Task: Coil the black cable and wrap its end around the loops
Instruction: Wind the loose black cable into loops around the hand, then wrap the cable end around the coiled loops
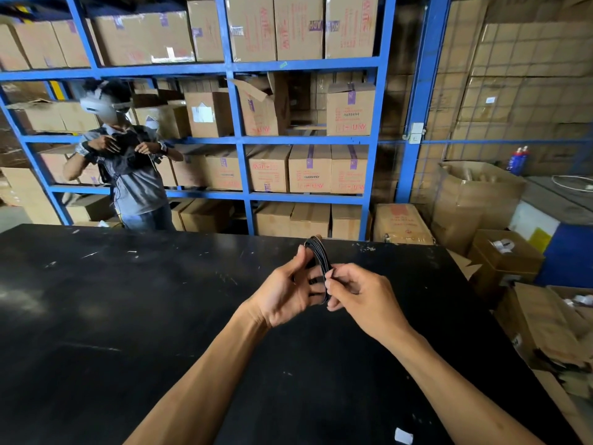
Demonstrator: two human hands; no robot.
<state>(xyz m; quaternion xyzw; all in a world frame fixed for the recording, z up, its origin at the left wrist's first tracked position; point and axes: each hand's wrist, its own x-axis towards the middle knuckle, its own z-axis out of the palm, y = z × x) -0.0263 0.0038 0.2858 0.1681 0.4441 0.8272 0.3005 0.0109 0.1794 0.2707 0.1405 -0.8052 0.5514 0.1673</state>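
The black cable (318, 254) is wound into a small ring of several loops, held upright and edge-on above the black table (128, 300). My left hand (285, 289) has its fingers through the ring and its thumb pressed on the outside. My right hand (359, 292) pinches the ring's near side between thumb and forefinger. The cable's free end is hidden among the fingers.
Another person (128, 162) stands beyond the table's far left edge. Blue shelving (237, 139) full of cardboard boxes rises behind. Open cartons (545, 322) crowd the floor to the right of the table. A white scrap (403, 435) lies on the table near me.
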